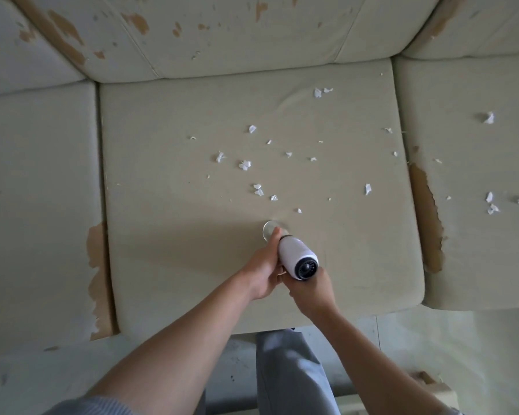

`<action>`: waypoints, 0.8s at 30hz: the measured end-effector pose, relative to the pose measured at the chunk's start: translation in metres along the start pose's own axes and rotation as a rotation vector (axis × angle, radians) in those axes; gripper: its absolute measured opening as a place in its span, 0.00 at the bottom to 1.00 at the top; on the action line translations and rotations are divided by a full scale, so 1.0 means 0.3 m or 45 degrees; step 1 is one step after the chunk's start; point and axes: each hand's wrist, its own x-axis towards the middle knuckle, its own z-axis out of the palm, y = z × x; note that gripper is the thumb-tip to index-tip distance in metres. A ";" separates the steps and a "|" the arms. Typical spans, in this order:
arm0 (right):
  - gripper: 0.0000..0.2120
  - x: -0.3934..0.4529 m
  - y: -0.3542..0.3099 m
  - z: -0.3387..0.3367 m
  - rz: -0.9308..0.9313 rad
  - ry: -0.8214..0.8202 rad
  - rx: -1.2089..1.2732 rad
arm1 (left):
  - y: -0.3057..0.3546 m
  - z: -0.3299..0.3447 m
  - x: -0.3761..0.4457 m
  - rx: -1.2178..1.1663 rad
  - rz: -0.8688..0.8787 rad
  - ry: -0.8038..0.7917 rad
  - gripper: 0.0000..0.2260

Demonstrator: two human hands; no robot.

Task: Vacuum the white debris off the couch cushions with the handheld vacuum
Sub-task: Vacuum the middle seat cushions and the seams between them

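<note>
White handheld vacuum [297, 259] points its clear nozzle [269, 230] down onto the middle seat cushion [174, 181], near its front edge; left hand [262, 269] wraps curled fingers along the body, right hand [310, 290] grips the rear end, and white debris [244, 165] lies scattered beyond, some on the right cushion [468, 163]

Pale beige fabric couch cushion [168, 181] with brown worn patches; white paper scraps [245, 165]; white cylindrical handheld vacuum [295, 255], black rear vent.

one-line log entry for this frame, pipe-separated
phase: vacuuming | handheld vacuum: both hands grip it, nozzle on middle seat cushion | white debris: scattered ahead, more on right cushion
</note>
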 end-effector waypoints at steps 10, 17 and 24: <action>0.10 0.080 -0.165 -0.006 -0.202 0.061 -0.090 | 0.172 0.000 0.016 -0.116 0.156 0.019 0.26; 0.07 0.180 -0.289 0.044 -0.292 -0.065 -0.191 | 0.293 -0.067 0.040 -0.110 0.186 0.046 0.22; 0.11 0.101 -0.188 -0.028 -0.105 0.085 -0.042 | 0.231 0.042 0.018 -0.015 0.030 -0.012 0.31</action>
